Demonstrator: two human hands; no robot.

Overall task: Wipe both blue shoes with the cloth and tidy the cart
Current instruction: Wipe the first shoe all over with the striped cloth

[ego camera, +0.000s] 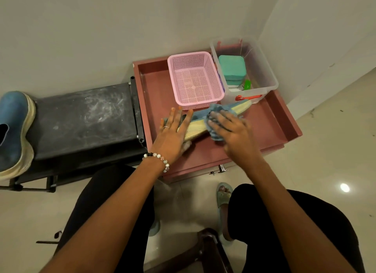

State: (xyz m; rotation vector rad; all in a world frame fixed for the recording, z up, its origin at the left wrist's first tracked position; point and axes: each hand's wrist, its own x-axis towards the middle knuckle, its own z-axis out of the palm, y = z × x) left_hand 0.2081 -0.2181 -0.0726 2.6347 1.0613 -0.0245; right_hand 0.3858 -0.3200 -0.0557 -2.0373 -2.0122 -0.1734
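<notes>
A blue shoe [234, 109] with a pale yellow sole lies on its side in the pink cart tray [270, 122], toe pointing right. My left hand [173, 132] lies flat on its heel end, fingers straight. My right hand [230, 128] presses a blue cloth [215, 109] against the middle of the shoe, fingers spread over the cloth. The second blue shoe [14, 130] stands on the black stool [85, 118] at the far left, partly cut off by the frame edge.
A pink mesh basket [195, 79] and a clear plastic bin [262, 73] holding a teal box [232, 69] and small items stand at the back of the tray. White walls close in behind and to the right. My knees and a dark chair [209, 250] are below.
</notes>
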